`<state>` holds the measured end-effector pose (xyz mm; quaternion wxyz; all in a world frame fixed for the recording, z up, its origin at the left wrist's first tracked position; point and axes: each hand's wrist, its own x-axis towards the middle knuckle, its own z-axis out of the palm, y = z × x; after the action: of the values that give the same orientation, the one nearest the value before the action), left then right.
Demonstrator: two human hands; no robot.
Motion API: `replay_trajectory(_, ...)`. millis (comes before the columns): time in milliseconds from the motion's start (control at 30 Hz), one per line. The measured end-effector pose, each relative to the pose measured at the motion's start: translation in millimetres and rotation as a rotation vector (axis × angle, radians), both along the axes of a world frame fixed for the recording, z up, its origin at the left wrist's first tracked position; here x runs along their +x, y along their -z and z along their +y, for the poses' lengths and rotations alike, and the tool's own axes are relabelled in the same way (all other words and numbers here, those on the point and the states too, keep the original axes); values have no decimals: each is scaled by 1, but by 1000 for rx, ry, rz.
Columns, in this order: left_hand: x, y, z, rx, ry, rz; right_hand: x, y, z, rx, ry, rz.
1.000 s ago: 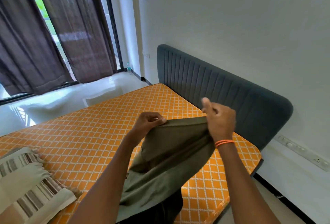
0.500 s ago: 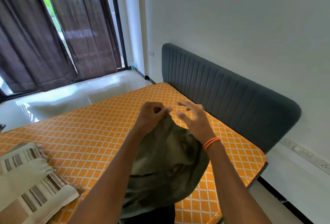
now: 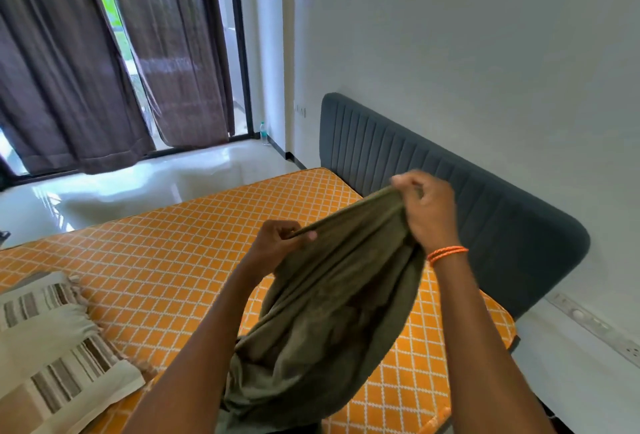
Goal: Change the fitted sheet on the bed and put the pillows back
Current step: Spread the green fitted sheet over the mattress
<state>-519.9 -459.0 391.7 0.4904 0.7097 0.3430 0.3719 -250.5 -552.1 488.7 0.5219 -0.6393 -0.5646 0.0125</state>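
The left hand is curled closed, pinching the top edge of the olive sheet between thumb and fingers. The right hand is also closed, its fingers bunching the same edge at a higher point, just in front of the headboard. An orange band circles the right wrist.

The sheet hangs from both hands in loose folds above the mattress, over the corner nearest the headboard; its lower part drops out of view at the bottom of the frame. The mattress is bare, orange with a white diamond pattern.

A striped pillow lies on the mattress, well apart from the headboard on the left side. A water bottle stands on the floor beyond the headboard's far end, beside brown curtains; its contents cannot be determined. A socket strip runs along the wall past the headboard's near end.

Change from half a second ago: the right hand, then open with fingers spread beside the left, has taken hold of the sheet edge and risen toward the headboard, stretching the edge between the hands. The left hand's grip is unchanged.
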Motion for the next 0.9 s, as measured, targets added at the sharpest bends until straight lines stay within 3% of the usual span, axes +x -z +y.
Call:
replay_trajectory(167, -29, 19, 7, -210, -55, -9, 29, -8, -2, 66, 116, 121)
replay_trajectory(300, -33, 4, 18, -89, -153, -26, 26, 2, 2, 22, 13, 265)
replay_trajectory(433, -43, -53, 29, 97, -250, -122, 31, -5, 7, 41, -21, 343)
replay_trajectory(700, -62, -165, 42, 411, -339, -182, -4, -53, 55, 76, -90, 170)
replay_trajectory(900, -85, -220, 36, 516, -378, -228, -74, -105, 85, 113, -391, 55)
